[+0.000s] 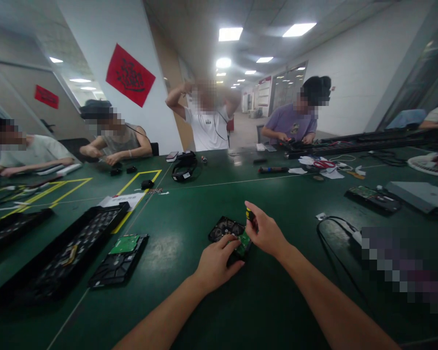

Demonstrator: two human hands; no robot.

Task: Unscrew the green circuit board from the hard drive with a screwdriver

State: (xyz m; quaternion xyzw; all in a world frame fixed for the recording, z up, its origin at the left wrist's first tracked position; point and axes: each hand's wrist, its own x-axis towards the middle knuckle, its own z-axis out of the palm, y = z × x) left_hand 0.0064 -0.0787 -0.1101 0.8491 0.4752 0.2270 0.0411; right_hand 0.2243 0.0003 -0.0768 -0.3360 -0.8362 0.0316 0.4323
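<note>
While the right hand's (269, 233) grip pinches a yellow-and-black screwdriver (248, 214) over the green circuit board (245, 244) of a hard drive (224, 227), the left hand (215, 260) rests its fingers on that drive; whether its grip clamps, I cannot tell. The drive lies on the green table (175, 311), with a second hard drive (118, 261) to its left, near a long black tray (40, 260).

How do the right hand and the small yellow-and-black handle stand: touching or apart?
Touching. The head view shows the right hand gripping the yellow-and-black handle, part of which shows within its grasp, with no gap between them.
</note>
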